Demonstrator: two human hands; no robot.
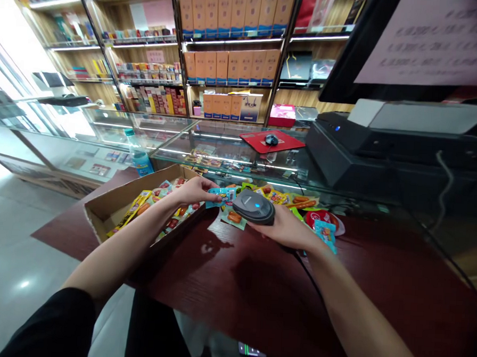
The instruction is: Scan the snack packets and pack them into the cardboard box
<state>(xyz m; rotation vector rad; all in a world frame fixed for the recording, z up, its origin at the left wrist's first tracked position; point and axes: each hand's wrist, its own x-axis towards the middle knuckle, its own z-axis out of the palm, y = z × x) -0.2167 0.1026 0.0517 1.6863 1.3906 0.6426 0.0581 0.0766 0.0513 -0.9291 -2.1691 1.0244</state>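
Note:
Between thumb and fingers, my left hand (195,191) pinches a small blue snack packet (223,196) above the dark red wooden table. My right hand (286,228) is wrapped round the handle of a black barcode scanner (254,206). A blue light glows on the scanner's top, and its head is close to the packet's right end. Its cable (311,278) runs down beside my right forearm. Under my left forearm stands an open cardboard box (96,216) with several wrapped snacks in it. Below the scanner head lies a sausage-type snack packet (234,217).
More snack packets (279,196) lie along the glass counter's foot. A red round package (320,219) and a blue packet (325,233) are at right. A blue bottle (139,154) stands behind the box. A monitor (413,49) rises at right; a mouse (271,140) rests on a red mat (250,142).

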